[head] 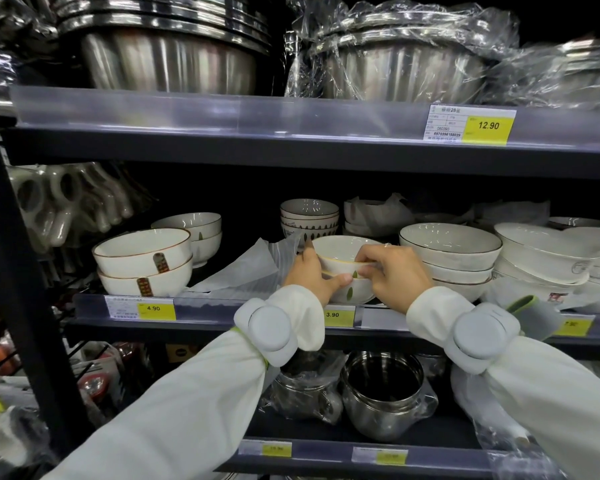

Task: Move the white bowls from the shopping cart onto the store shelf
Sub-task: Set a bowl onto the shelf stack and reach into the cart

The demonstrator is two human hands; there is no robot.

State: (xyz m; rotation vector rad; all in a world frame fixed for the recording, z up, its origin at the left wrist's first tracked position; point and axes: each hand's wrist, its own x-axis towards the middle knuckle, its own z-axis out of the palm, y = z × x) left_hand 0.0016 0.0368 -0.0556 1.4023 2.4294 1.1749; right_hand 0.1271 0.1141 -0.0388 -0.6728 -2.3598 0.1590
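**Both hands on a white bowl at the middle shelf**

Dead centre, the left hand (310, 271) and right hand (394, 273) clasp a white bowl (343, 249) by its rim from either side, fingers curled closed around it. It sits nested on a second bowl (349, 293) with green leaf marks, which rests at the front edge of the shelf (222, 306). At nine o'clock stands a brown-rimmed pair (142, 261); at three o'clock, a wider stack (451, 251).
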